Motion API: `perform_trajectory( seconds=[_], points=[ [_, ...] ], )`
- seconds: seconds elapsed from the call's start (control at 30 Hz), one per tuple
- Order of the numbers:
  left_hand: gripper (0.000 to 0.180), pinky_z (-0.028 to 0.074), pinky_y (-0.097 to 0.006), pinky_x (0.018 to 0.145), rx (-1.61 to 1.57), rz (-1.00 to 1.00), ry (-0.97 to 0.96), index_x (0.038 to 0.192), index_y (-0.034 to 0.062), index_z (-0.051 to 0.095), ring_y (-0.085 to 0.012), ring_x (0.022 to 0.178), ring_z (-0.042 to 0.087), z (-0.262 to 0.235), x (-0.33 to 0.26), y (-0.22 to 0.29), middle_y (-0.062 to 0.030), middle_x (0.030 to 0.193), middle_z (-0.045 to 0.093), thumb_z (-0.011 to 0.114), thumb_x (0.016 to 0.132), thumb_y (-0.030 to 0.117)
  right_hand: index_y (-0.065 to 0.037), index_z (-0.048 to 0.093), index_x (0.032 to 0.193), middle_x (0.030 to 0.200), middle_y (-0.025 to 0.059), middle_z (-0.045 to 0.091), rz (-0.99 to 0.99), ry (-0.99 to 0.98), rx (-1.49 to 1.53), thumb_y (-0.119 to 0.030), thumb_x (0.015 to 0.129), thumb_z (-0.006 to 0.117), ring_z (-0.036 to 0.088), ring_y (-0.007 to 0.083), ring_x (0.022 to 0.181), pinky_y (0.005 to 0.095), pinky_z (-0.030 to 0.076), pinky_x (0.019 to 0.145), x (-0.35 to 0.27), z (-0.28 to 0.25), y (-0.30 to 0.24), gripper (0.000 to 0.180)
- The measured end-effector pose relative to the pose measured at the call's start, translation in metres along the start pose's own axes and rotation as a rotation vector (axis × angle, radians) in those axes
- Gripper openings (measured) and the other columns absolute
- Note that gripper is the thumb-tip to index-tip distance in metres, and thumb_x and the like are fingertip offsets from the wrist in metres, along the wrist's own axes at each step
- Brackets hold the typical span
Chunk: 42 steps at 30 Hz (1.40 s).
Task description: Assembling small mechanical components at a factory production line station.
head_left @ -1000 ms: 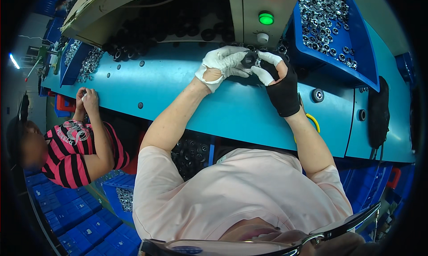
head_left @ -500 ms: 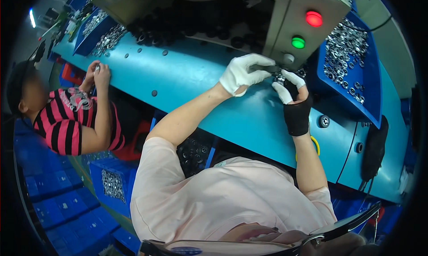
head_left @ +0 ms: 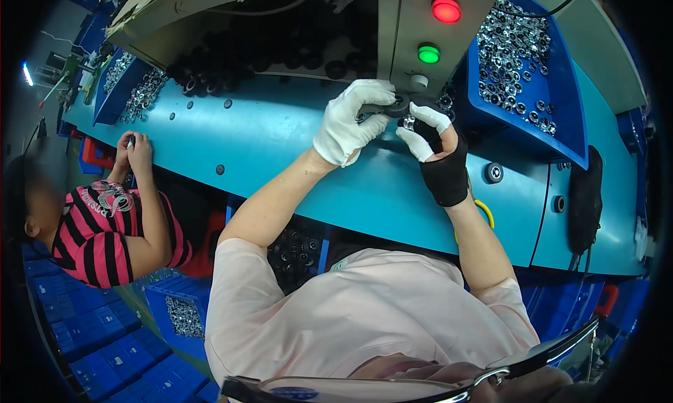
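My left hand (head_left: 350,126), in a white glove, is closed on black tyre-like rubber rings; one ring (head_left: 397,107) sticks out at the fingertips. Close beside it, my right hand (head_left: 442,150) wears white finger covers and a black wrist wrap. Between its thumb and finger is a small shiny silver wheel hub (head_left: 409,123), partly hidden. The hub and the ring are near each other; whether they touch I cannot tell. Both hands are above the blue table (head_left: 280,136), in front of the machine's buttons. A black wheel with a silver centre (head_left: 493,172) lies right of my right hand.
A blue bin (head_left: 571,140) of silver hubs stands at the right. The machine (head_left: 413,24) has a lit red lamp (head_left: 446,10) and green lamp (head_left: 429,53); black rings (head_left: 210,77) heap beneath it. At left sits a co-worker in a striped shirt (head_left: 105,242).
My right hand has drawn back from the small shiny pieces by the machine and now pinches a silver hub. The ring in my left hand shows more clearly. The whole view has shifted.
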<state>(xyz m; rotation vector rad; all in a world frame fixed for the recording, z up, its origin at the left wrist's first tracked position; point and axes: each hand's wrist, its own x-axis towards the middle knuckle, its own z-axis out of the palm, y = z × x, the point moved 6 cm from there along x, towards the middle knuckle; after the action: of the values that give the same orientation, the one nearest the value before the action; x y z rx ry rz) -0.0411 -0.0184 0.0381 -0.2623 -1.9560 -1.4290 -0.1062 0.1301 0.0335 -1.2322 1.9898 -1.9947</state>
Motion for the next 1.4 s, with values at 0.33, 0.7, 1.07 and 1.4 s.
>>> perform_trajectory(
  seconds=[0.33,0.7,1.07,1.4],
  points=[
    [0.040,0.057,-0.033,0.076,-0.494,-0.729,-0.080,0.120,-0.0071,0.053,-0.0195,0.084,0.065,0.010,-0.014,-0.020,-0.0151,0.105,0.064,0.066,0.087,0.011,-0.001,0.060,0.111,0.100,0.0084,0.067,0.045,0.036,-0.018,-0.002,0.079,0.072,0.064,0.0127,0.089,0.0255,0.050,0.078,-0.003,-0.002,0.004,0.034],
    [0.057,0.057,-0.034,0.081,-0.707,-0.793,-0.097,0.125,-0.0061,0.050,-0.0236,0.090,0.066,0.011,-0.019,-0.032,-0.0163,0.112,0.061,0.067,0.086,0.032,-0.002,0.062,0.108,0.102,0.0112,0.066,-0.043,0.060,-0.136,-0.003,0.077,0.073,0.065,0.0189,0.089,0.0278,0.050,0.079,0.000,-0.005,0.002,0.033],
    [0.039,0.056,-0.033,0.075,-0.640,-0.815,-0.043,0.110,-0.0043,0.061,-0.0209,0.087,0.066,0.021,-0.022,-0.028,-0.0135,0.099,0.065,0.064,0.089,0.028,-0.002,0.063,0.108,0.101,0.0127,0.062,-0.334,0.001,-0.308,0.006,0.074,0.070,0.062,0.0234,0.091,0.0312,0.048,0.081,-0.001,0.004,-0.015,0.036],
    [0.044,0.054,-0.030,0.071,-0.344,-0.705,-0.074,0.103,-0.0030,0.060,-0.0187,0.082,0.065,0.024,-0.024,-0.031,-0.0123,0.092,0.064,0.082,0.072,0.020,-0.003,0.054,0.120,0.113,0.0089,0.059,-0.078,-0.080,-0.298,0.005,0.077,0.062,0.057,0.0186,0.104,0.0309,0.044,0.093,-0.004,0.010,0.003,0.045]
  ],
)
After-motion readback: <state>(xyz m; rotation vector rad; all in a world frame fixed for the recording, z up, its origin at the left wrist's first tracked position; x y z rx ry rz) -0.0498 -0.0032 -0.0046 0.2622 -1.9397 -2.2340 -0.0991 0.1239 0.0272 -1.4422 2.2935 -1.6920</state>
